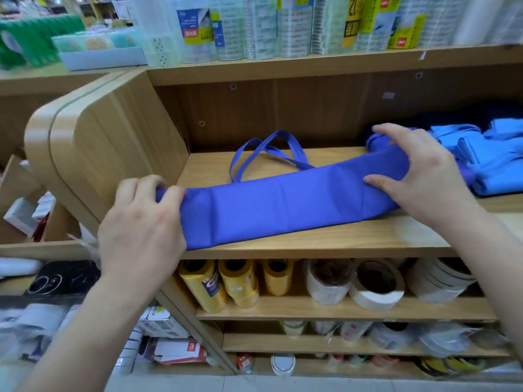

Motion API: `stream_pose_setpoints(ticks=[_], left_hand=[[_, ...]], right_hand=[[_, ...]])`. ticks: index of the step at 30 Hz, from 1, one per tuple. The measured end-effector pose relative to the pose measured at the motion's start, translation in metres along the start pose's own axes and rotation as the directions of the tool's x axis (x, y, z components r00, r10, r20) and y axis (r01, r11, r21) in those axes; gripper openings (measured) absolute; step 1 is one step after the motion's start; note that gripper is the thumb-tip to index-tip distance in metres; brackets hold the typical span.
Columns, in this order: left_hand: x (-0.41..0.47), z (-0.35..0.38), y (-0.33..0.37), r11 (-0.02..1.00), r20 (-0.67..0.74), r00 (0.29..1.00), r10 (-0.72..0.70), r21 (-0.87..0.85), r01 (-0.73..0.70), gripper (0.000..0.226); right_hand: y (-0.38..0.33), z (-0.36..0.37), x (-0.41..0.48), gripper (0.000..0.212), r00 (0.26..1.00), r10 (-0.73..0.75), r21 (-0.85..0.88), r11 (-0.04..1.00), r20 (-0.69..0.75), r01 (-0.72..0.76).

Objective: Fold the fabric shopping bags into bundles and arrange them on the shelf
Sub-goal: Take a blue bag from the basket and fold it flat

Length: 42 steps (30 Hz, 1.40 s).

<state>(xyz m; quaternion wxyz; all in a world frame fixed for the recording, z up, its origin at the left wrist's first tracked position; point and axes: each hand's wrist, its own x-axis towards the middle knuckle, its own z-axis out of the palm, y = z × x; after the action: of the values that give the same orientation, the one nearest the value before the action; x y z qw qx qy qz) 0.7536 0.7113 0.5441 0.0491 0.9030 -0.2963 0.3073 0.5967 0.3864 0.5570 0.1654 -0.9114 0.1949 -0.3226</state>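
Our single head camera, close to the shelf (339,236)
We look forward and down, facing the shelving head-on; floor (283,384) at the near edge, top-shelf rolls (294,26) far.

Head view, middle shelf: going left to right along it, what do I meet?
left hand, gripping the bag's end → bag, folded into a long strip → right hand, pinching its other end → light blue bundles
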Motion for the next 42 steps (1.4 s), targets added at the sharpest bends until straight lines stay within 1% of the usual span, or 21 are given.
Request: stream_pose_setpoints(ticks=[1,3,5,6,8,11,13,16,18,19,22,24,26,28,30,32,34,36,38,41,42], left_hand=[[0.005,-0.001,0.004,0.997,0.014,0.997,0.076,0.002,-0.076,0.027],[0.018,0.002,0.016,0.957,0.149,0.956,0.251,-0.184,-0.222,0.027],[0.028,0.009,0.032,0.887,0.399,0.835,0.378,-0.414,-0.203,0.046],[0.030,0.015,0.038,0.877,0.502,0.760,0.413,-0.443,-0.184,0.058],[0.028,0.023,0.044,0.891,0.595,0.683,0.423,-0.410,-0.195,0.067],[0.025,0.010,0.048,0.920,0.630,0.670,0.392,-0.270,-0.284,0.071],[0.022,-0.002,0.055,0.917,0.646,0.662,0.380,-0.166,-0.364,0.077],[0.011,-0.016,0.066,0.874,0.596,0.672,0.440,-0.113,-0.472,0.085],[0.008,-0.017,0.062,0.850,0.518,0.697,0.496,-0.126,-0.512,0.087],[0.009,-0.015,0.056,0.846,0.500,0.697,0.514,-0.164,-0.507,0.085],[0.012,-0.006,0.032,0.785,0.442,0.651,0.616,-0.408,-0.466,0.055],[0.006,-0.003,0.016,0.727,0.417,0.603,0.680,-0.493,-0.478,0.077],[-0.009,-0.001,0.009,0.748,0.497,0.560,0.663,-0.481,-0.458,0.096],[-0.021,0.008,0.016,0.771,0.449,0.628,0.636,-0.407,-0.489,0.097],[-0.022,0.021,0.026,0.780,0.317,0.727,0.609,-0.404,-0.478,0.081],[-0.017,0.043,0.029,0.769,0.214,0.845,0.490,-0.562,-0.304,0.055],[-0.006,0.061,0.025,0.730,0.314,0.900,0.302,-0.683,-0.006,0.037],[0.002,0.066,0.031,0.635,0.399,0.915,0.065,-0.723,0.271,0.018],[0.016,0.048,0.053,0.713,0.352,0.932,0.091,-0.676,0.186,0.029],[0.030,0.016,0.081,0.780,0.394,0.913,0.107,-0.603,0.169,0.033],[0.031,0.018,0.082,0.794,0.403,0.911,0.088,-0.581,0.181,0.028]], right_hand=[[-0.002,0.002,0.002,0.075,0.999,-0.017,-0.028,0.999,0.036,0.018],[-0.006,0.006,0.008,0.075,0.993,-0.045,-0.074,0.996,0.106,0.053],[-0.010,0.010,0.015,0.077,0.985,-0.079,-0.114,0.989,0.154,0.097],[-0.012,0.011,0.017,0.078,0.982,-0.091,-0.146,0.983,0.164,0.115],[-0.016,0.015,0.018,0.079,0.983,-0.143,-0.299,0.939,0.114,0.171],[-0.026,0.019,0.011,0.071,0.976,-0.218,-0.450,0.873,-0.014,0.189],[-0.042,0.030,-0.002,0.052,0.969,-0.245,-0.336,0.912,0.018,0.237],[-0.061,0.057,-0.024,0.039,0.930,-0.195,-0.072,0.971,0.313,0.228],[-0.061,0.068,-0.029,0.036,0.900,-0.199,0.008,0.977,0.389,0.212],[-0.060,0.069,-0.027,0.035,0.890,-0.202,0.059,0.979,0.408,0.195],[-0.054,0.062,-0.019,0.032,0.841,-0.212,0.161,0.975,0.497,0.151],[-0.051,0.059,-0.017,0.029,0.816,-0.202,0.219,0.971,0.542,0.095],[-0.050,0.058,-0.014,0.025,0.807,-0.200,0.290,0.956,0.556,0.037],[-0.050,0.060,-0.013,0.022,0.811,-0.199,0.330,0.944,0.551,0.007],[-0.051,0.062,-0.012,0.026,0.815,-0.205,0.354,0.935,0.542,-0.001],[-0.052,0.063,-0.015,0.029,0.823,-0.215,0.391,0.921,0.526,-0.010],[-0.050,0.061,-0.019,0.036,0.824,-0.216,0.431,0.902,0.524,-0.038],[-0.050,0.057,-0.021,0.037,0.821,-0.195,0.457,0.885,0.536,-0.088],[-0.050,0.052,-0.020,0.036,0.849,-0.152,0.567,0.801,0.506,-0.195],[-0.052,0.050,-0.022,0.046,0.875,-0.015,0.740,0.541,0.484,-0.400],[-0.053,0.053,-0.023,0.048,0.887,0.059,0.726,0.552,0.457,-0.411]])
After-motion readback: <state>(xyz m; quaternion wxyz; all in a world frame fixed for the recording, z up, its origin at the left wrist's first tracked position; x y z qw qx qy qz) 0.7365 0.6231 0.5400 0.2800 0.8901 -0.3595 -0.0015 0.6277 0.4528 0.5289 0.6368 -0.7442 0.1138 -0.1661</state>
